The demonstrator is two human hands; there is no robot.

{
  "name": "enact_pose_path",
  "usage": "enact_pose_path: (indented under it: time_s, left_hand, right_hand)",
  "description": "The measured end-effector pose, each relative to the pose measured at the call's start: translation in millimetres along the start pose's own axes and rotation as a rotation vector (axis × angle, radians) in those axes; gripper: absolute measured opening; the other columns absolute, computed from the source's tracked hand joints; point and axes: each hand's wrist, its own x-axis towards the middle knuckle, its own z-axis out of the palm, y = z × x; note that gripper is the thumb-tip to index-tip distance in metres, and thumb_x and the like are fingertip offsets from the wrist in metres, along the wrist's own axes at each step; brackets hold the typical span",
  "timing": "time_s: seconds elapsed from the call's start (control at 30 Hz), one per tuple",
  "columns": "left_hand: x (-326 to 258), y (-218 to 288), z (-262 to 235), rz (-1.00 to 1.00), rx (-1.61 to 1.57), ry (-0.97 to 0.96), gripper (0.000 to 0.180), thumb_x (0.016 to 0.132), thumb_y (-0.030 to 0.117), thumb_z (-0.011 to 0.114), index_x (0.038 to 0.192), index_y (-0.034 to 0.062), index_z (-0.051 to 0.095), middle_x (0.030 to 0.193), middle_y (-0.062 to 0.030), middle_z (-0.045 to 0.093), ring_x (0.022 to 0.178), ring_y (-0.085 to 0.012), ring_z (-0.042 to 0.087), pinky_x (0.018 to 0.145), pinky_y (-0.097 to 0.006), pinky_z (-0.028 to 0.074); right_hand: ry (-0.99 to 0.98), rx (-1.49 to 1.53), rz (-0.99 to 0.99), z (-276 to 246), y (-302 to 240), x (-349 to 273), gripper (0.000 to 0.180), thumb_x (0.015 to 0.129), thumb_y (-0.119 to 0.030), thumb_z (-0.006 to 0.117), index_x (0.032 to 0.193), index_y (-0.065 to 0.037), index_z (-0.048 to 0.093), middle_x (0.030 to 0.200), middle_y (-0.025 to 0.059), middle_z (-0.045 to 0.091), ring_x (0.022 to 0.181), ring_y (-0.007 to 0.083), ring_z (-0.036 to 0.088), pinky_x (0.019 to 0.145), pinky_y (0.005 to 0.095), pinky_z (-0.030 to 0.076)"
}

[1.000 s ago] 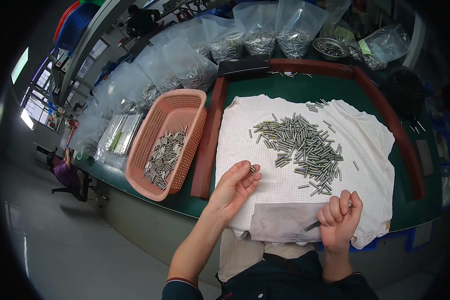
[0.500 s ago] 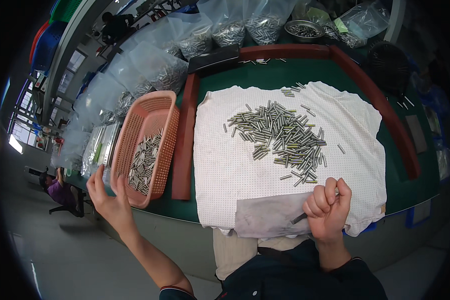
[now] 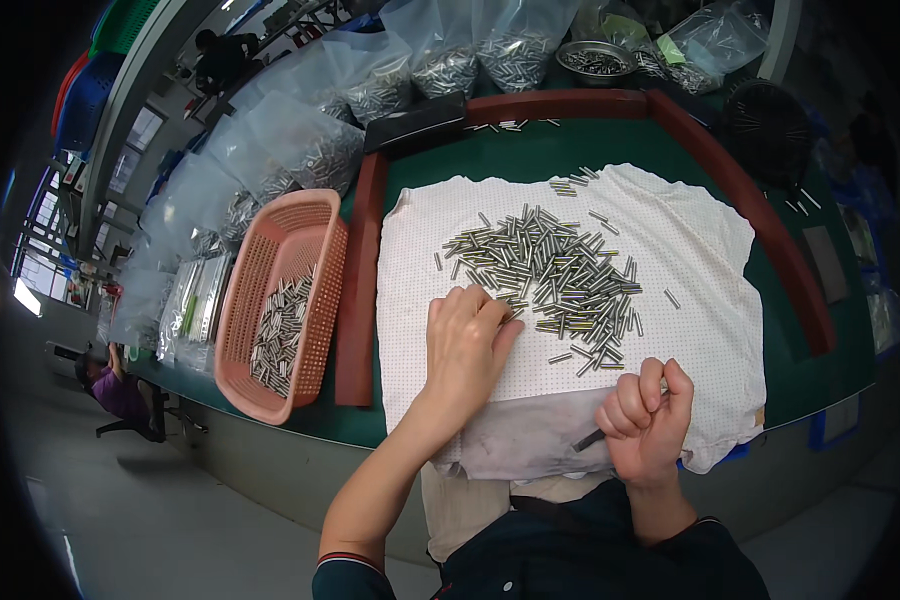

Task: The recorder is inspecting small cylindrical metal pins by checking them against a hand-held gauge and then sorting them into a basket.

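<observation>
A heap of short metal pins (image 3: 570,270) lies on a white dotted cloth (image 3: 705,240). My left hand (image 3: 467,340) reaches over the cloth to the heap's near left edge. Its fingers are curled together and touch the pins there; what they pinch is hidden. Lower right, my right hand (image 3: 645,415) is closed in a fist, with a dark stick-like tool (image 3: 589,440) sticking out on its left side. Beneath that tool is a stained grey cloth (image 3: 535,435) along the white cloth's near edge. Left of the cloth, a pink plastic basket (image 3: 232,330) holds more metal pins (image 3: 283,335).
A dark red frame (image 3: 359,300) borders the green table (image 3: 440,145) on the left, back and right. Beyond it stand clear bags of pins (image 3: 515,60) and a round metal bowl (image 3: 597,62). A person (image 3: 120,395) sits far left; another person (image 3: 220,60) is behind.
My left hand has come from the pink basket's near end rightward to the heap, and its fingers have gone from spread to curled. My right hand keeps its grip on the dark tool.
</observation>
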Motion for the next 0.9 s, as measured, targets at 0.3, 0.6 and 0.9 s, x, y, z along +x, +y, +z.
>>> enact_pose_path:
  time_s: [0.3, 0.6, 0.9]
  left_hand:
    - [2, -6, -1, 0.017, -0.02, -0.044, 0.009, 0.066, 0.005, 0.064, 0.073, 0.0024, 0.06, 0.069, -0.0068, 0.051, 0.068, -0.0231, 0.049, 0.065, -0.033, 0.037]
    - [10, -8, -2, 0.165, 0.161, -0.134, 0.007, 0.062, 0.002, 0.06, 0.068, 0.0029, 0.056, 0.069, -0.0083, 0.05, 0.07, -0.0229, 0.049, 0.064, -0.033, 0.037]
    - [0, -8, -9, -0.052, -0.29, -0.05, 0.01, 0.064, -0.001, 0.058, 0.073, 0.0002, 0.054, 0.071, -0.0115, 0.055, 0.067, -0.0241, 0.054, 0.06, -0.033, 0.043]
  right_hand:
    - [-0.009, -0.014, 0.016, -4, -5, -1, 0.039, 0.091, -0.031, 0.023, 0.058, -0.012, 0.031, 0.044, -0.0022, 0.026, 0.037, 0.0084, 0.018, 0.039, 0.0242, 0.02]
    - [-0.02, -0.016, 0.011, -4, -4, -1, 0.038, 0.09, -0.031, 0.023, 0.058, -0.012, 0.031, 0.044, -0.0023, 0.026, 0.038, 0.0084, 0.018, 0.039, 0.0241, 0.019]
    - [-0.027, -0.001, 0.005, -3, -3, -1, 0.038, 0.091, -0.03, 0.023, 0.058, -0.012, 0.031, 0.044, -0.0024, 0.026, 0.037, 0.0082, 0.018, 0.039, 0.0237, 0.019]
